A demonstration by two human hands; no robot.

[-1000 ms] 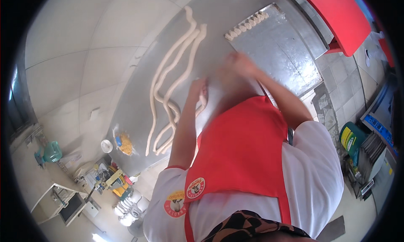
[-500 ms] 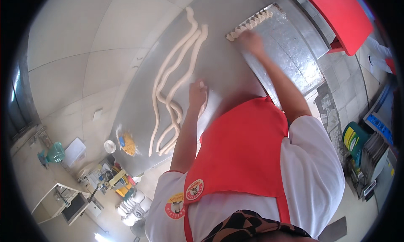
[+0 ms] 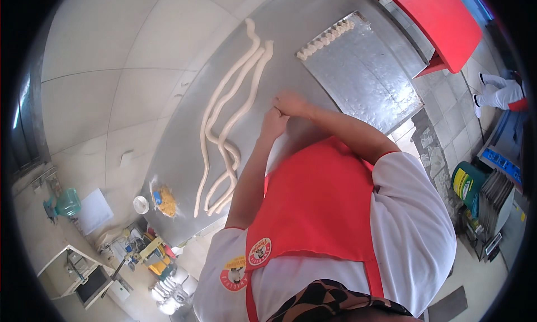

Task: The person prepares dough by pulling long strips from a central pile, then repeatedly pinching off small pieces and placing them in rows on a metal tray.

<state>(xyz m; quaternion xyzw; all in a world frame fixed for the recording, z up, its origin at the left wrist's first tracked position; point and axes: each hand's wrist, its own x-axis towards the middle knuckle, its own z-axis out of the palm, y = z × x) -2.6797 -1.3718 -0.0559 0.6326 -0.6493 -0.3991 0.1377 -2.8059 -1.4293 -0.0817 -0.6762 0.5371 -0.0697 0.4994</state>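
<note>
My left hand [image 3: 275, 122] is closed on a dough rope, mostly hidden behind the hand and forearm. My right hand [image 3: 290, 104] meets its top, fingers curled over something I cannot make out. Left of both hands, several long pale dough ropes [image 3: 254, 73] lie wavy on the steel table [image 3: 173, 143], overlapping at their lower part. A metal tray [image 3: 369, 76] to the upper right holds a row of small dough pieces [image 3: 325, 40] along its far left edge.
A yellow crumbly pile [image 3: 168, 201] with a blue object and a small white tub [image 3: 141, 205] sit near the table's lower-left end. A red table [image 3: 442, 20] adjoins at upper right. Another person's legs [image 3: 495, 95] show at right, above stacked trays [image 3: 489, 210].
My right hand went up to the row of dough pieces on the tray, then came back down-left to my left hand. Another person's legs have come further into view at the right.
</note>
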